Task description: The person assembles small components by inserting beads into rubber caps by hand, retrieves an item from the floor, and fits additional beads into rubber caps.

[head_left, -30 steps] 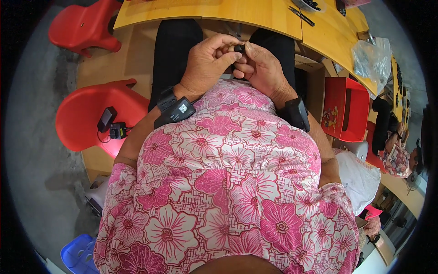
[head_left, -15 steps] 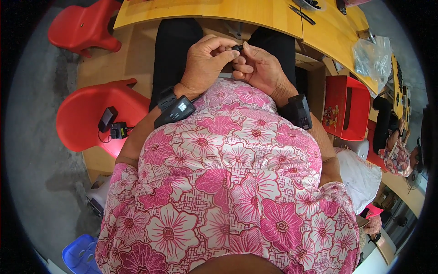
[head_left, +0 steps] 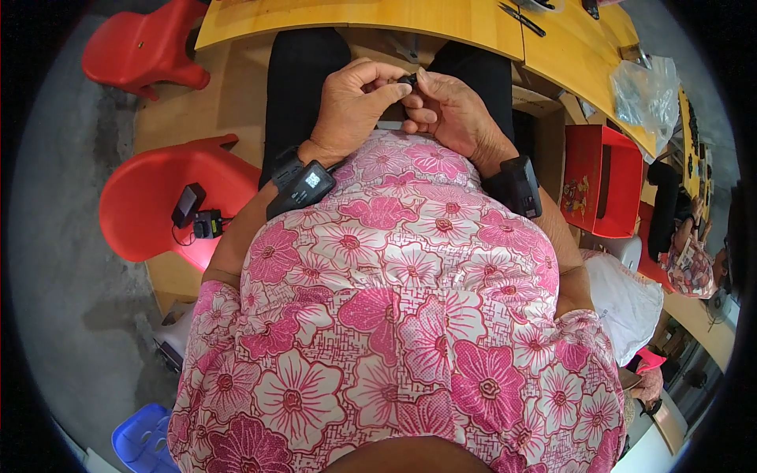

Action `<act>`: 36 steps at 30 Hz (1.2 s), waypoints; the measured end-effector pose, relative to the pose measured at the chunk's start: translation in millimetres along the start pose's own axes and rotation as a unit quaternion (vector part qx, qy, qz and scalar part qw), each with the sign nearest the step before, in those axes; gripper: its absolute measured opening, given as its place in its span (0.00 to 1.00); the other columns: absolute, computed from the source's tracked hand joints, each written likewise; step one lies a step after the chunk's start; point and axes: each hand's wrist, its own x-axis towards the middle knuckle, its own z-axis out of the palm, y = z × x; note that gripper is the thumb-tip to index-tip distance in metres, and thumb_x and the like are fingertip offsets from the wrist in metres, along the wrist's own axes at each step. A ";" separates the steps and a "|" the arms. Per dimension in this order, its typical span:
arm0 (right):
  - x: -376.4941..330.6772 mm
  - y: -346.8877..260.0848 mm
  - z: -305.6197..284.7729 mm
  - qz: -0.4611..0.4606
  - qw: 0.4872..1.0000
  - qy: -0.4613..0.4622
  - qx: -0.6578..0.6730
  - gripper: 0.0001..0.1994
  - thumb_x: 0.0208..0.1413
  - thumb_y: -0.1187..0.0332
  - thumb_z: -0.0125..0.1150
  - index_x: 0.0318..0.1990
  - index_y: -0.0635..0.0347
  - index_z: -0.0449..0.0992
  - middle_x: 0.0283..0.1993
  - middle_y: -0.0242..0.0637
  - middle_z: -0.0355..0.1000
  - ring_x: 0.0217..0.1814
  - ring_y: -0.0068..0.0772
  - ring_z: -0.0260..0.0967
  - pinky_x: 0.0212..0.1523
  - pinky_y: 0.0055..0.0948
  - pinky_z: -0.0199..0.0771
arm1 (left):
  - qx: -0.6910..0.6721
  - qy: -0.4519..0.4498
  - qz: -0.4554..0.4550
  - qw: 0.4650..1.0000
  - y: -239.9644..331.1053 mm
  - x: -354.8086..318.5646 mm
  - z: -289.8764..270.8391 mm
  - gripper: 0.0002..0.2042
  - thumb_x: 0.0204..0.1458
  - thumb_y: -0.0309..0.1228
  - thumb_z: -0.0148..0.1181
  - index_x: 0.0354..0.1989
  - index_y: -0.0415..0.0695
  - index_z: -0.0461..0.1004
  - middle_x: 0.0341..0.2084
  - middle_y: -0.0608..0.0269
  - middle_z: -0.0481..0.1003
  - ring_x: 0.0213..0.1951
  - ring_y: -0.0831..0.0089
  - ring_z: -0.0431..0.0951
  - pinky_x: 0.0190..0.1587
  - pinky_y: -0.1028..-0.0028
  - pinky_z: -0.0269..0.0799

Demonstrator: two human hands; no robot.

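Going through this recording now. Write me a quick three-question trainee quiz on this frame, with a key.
1. Multiple choice: what colour is the small piece at the fingertips of the left hand and right hand?
a) white
b) black
c) red

2. True or false: the clear plastic bag is on the left side of the picture.

3. Count: how many red plastic seats show on the left side?

Key:
1. b
2. False; it is on the right, at the yellow table.
3. Two

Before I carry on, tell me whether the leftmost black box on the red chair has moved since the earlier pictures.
No. The black box keeps its place against the red chair; both shift only slightly, together, in the view.
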 end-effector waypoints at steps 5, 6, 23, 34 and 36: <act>0.3 1.0 -2.4 -0.036 0.997 0.025 -0.067 0.13 0.60 0.60 0.53 0.37 0.62 0.71 0.26 0.28 0.63 0.21 0.17 0.58 0.28 0.25 0.74 | -0.035 0.008 0.008 0.999 -3.3 0.6 -0.2 0.08 0.50 0.25 0.61 0.38 0.38 0.77 0.28 0.70 0.71 0.30 0.84 0.70 0.30 0.84 0.66; 0.3 0.8 -0.1 -0.061 0.994 0.048 -0.073 0.11 0.59 0.62 0.55 0.39 0.62 0.72 0.26 0.28 0.65 0.22 0.18 0.60 0.28 0.24 0.74 | -0.076 0.003 -0.044 0.996 -0.6 0.0 -0.1 0.08 0.50 0.25 0.61 0.37 0.37 0.77 0.27 0.69 0.73 0.28 0.84 0.71 0.30 0.84 0.67; 1.2 1.7 3.9 -0.102 0.989 0.084 -0.072 0.12 0.58 0.64 0.55 0.42 0.63 0.76 0.25 0.29 0.68 0.24 0.19 0.65 0.27 0.19 0.72 | -0.350 -0.049 -0.236 0.905 -9.7 -1.8 -4.4 0.07 0.53 0.29 0.59 0.37 0.40 0.73 0.25 0.68 0.72 0.27 0.82 0.72 0.31 0.81 0.72; 2.3 6.1 3.4 -0.105 0.991 0.081 -0.018 0.10 0.58 0.66 0.56 0.42 0.63 0.75 0.27 0.31 0.70 0.26 0.20 0.67 0.30 0.21 0.75 | -0.391 -0.049 -0.226 0.891 -11.7 -1.3 -2.3 0.08 0.54 0.29 0.58 0.39 0.39 0.72 0.27 0.67 0.73 0.29 0.81 0.73 0.34 0.82 0.73; 1.7 7.0 4.1 -0.110 0.989 0.093 -0.021 0.10 0.58 0.66 0.55 0.41 0.63 0.75 0.27 0.31 0.70 0.26 0.20 0.67 0.30 0.21 0.75 | -0.376 -0.046 -0.219 0.899 -9.4 -1.1 -1.0 0.08 0.54 0.28 0.58 0.39 0.39 0.72 0.27 0.67 0.73 0.29 0.81 0.73 0.34 0.82 0.73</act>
